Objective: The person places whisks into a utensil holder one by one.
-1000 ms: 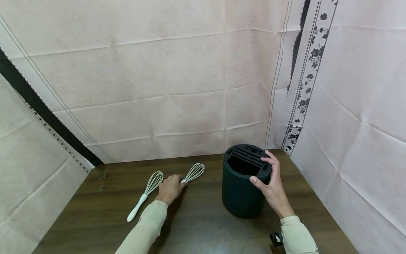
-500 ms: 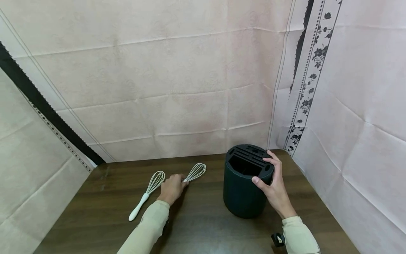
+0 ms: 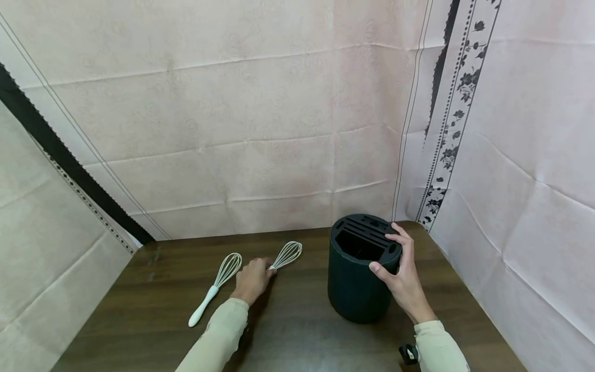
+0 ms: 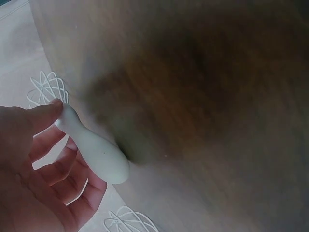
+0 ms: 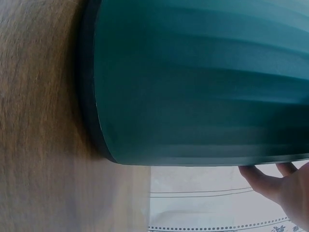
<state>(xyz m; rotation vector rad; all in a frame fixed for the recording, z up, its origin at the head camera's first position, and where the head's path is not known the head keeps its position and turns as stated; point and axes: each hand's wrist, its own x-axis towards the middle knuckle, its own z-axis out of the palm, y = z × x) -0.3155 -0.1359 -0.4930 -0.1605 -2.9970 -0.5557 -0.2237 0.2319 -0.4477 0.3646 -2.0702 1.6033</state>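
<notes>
My left hand (image 3: 252,280) pinches a whisk (image 3: 287,254) near the top of its white handle (image 4: 99,152), between thumb and fingers. Its wire loops point to the back right. A second whisk (image 3: 216,289) lies on the table to the left of that hand, wires toward the back. On the right stands a dark green, round utensil holder (image 3: 357,289) with a black slotted top. My right hand (image 3: 403,276) grips its upper right side, thumb at the front rim and fingers around the far side. In the right wrist view its green ribbed wall (image 5: 203,87) fills most of the picture.
The brown wooden table (image 3: 297,330) ends at the back against a pale cloth hanging (image 3: 260,119). Another cloth with a floral border (image 3: 448,150) closes off the right side. A small black device (image 3: 408,354) sits at the right wrist.
The head view shifts slightly. Both hands, the two whisks and the holder keep practically the same places on the table.
</notes>
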